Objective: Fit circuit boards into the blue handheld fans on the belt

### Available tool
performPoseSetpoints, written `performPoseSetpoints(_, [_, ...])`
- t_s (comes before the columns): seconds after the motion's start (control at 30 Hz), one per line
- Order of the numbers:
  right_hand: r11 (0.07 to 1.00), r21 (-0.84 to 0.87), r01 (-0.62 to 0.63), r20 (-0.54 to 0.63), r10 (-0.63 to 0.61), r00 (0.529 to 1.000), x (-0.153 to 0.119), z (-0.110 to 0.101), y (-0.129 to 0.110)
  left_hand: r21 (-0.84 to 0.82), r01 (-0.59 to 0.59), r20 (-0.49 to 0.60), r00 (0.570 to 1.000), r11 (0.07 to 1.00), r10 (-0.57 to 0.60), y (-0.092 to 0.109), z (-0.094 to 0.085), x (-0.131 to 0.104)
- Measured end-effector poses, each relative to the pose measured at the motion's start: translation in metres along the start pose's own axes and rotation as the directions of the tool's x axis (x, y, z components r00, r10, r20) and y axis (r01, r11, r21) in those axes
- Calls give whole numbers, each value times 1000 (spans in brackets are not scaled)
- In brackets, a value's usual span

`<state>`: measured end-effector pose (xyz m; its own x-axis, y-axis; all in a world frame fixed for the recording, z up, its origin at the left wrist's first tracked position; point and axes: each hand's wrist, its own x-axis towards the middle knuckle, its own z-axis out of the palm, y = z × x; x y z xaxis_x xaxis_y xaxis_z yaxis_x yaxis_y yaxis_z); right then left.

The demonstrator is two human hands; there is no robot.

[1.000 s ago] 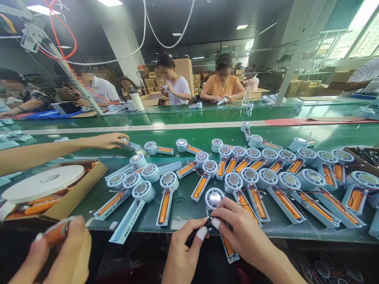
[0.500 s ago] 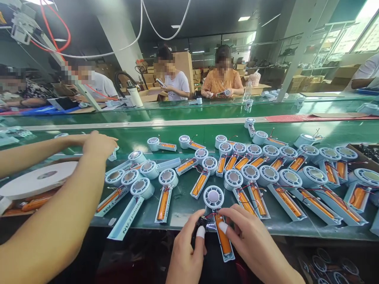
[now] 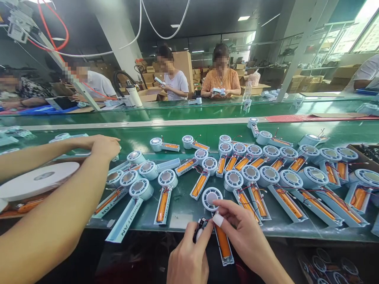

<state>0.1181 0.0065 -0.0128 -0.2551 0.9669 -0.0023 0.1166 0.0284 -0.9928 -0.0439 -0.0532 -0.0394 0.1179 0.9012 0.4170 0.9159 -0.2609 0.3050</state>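
A light-blue handheld fan [image 3: 224, 246] with an orange battery in its open handle lies at the table's front edge, its round head [image 3: 211, 198] pointing away from me. My left hand [image 3: 189, 250], closed, holds a small black circuit board [image 3: 200, 228] just left of the handle. Its index fingertip reaches to the fan's neck. My right hand [image 3: 242, 234] is closed too, thumb and index finger pinching at the neck where thin red and black wires run. Those fingertips mostly hide the wires. White covers sit on the thumbs.
Many similar fans [image 3: 268, 175] crowd the green table from middle to right. At left a co-worker's arms [image 3: 68, 197] reach across, beside a box with a white reel [image 3: 41, 177]. Several people sit across the green belt [image 3: 183, 128]. A box of black parts [image 3: 365, 154] stands far right.
My right fingers have moved from the battery up to the fan's neck. My left index finger has come across toward them. The co-worker's hand at left shifted slightly right.
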Motion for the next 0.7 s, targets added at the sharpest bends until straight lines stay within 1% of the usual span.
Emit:
performPoseSetpoints(0.07, [1000, 5, -13, -24, 13, 1000, -1, 1, 1, -118, 21, -28, 999, 993, -25, 0, 1, 0])
performPoseSetpoints(0.13, [1000, -16, -21, -47, 21, 999, -2, 0, 3, -188, 56, -70, 995, 981, -70, 1, 4, -1])
performPoseSetpoints(0.23, [996, -88, 2, -38, -5, 999, -3, 0, 3, -151, 128, -107, 984, 980, -145, 2, 9, -4])
performPoseSetpoints(0.33, [995, -92, 37, -13, -38, 999, -4, -1, 3, -115, 161, -86, 981, 980, -171, 2, 12, -7])
performPoseSetpoints(0.43, [996, -78, 36, -6, -36, 999, -5, -2, 1, -161, 173, -85, 978, 972, -189, 3, 11, -5])
performPoseSetpoints(0.5, [991, -124, 45, -12, -47, 999, -5, -2, 0, -227, 189, -98, 972, 955, -215, 5, 10, -4])
performPoseSetpoints(0.6, [975, -197, 103, 1, -104, 995, -5, -1, -2, -326, 229, -92, 958, 917, -272, 7, 9, -1])
performPoseSetpoints(0.7, [952, -240, 189, 19, -190, 982, -5, 3, -3, -378, 259, -96, 944, 889, -316, 7, 10, -1])
